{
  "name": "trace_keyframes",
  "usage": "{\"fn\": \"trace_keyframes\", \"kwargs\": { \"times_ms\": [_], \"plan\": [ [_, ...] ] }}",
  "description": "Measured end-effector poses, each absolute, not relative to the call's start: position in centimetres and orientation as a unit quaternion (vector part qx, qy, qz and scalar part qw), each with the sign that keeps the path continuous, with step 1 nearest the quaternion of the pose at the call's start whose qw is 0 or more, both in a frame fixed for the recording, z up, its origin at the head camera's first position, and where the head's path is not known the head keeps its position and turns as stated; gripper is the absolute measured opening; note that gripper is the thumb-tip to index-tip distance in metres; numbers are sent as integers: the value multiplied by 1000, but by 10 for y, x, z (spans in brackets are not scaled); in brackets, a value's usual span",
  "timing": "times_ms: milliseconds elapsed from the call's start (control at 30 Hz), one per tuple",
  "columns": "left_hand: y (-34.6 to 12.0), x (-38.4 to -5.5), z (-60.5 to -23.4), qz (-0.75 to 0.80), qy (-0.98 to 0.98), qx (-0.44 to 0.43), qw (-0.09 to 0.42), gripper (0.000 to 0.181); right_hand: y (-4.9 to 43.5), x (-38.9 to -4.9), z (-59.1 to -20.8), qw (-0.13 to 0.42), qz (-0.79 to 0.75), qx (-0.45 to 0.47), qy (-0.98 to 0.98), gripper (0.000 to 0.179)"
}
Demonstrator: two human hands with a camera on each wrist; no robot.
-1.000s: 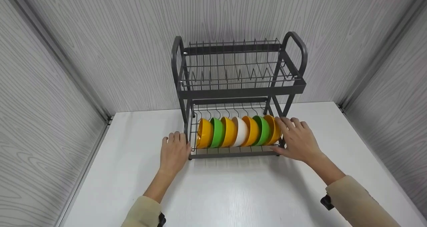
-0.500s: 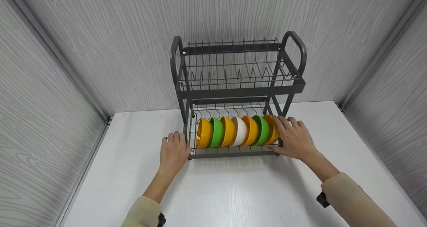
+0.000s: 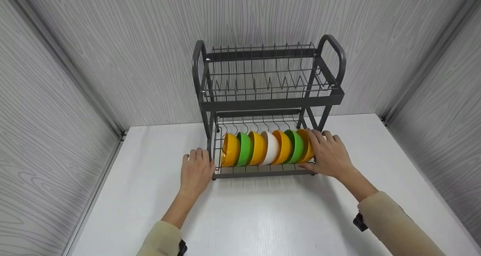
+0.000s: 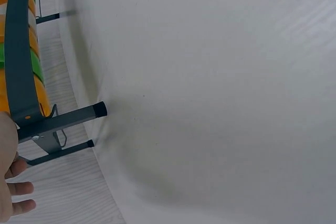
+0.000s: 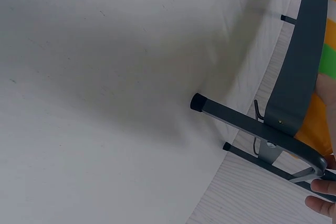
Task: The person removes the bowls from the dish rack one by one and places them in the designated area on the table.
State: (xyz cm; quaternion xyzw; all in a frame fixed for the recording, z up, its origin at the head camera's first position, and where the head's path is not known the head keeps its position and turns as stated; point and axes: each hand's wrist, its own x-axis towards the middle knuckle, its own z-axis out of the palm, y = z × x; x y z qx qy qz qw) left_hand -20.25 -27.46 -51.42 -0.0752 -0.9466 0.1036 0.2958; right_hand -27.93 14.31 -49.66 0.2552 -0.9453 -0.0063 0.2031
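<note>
Bowls (image 3: 269, 149) first: in the head view you've got seven on edge on the lower tier (image 3: 250, 126) of the rack (image 3: 272, 105), and the row's long axis runs nine to three o'clock. The end orange bowl (image 3: 305, 150) sits at about nine from your right hand (image 3: 330, 156), so that's the nearer one; thumb and index are cupped round it, though I can't judge how tightly. That forearm lies between four and five, back of the hand up. Your left hand (image 3: 197, 169) has its forearm at seven and the left front post (image 3: 206, 130) at three, thumb touching it. Left wrist view: rack around nine to ten, fingertips loose at eight, can't tell if any finger actually wraps the post. Right wrist view: orange bowl at three, thumb tucked behind the front rail (image 5: 302, 56), other fingertips free around four.
</note>
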Motion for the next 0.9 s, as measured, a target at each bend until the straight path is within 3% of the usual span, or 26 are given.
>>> {"fn": "trace_keyframes", "kwargs": {
  "times_ms": [900],
  "plan": [
    [-274, -204, -516, 103, -949, -70, 291, 32, 139, -281, -498, 199, 3, 245, -949, 113]
  ]
}}
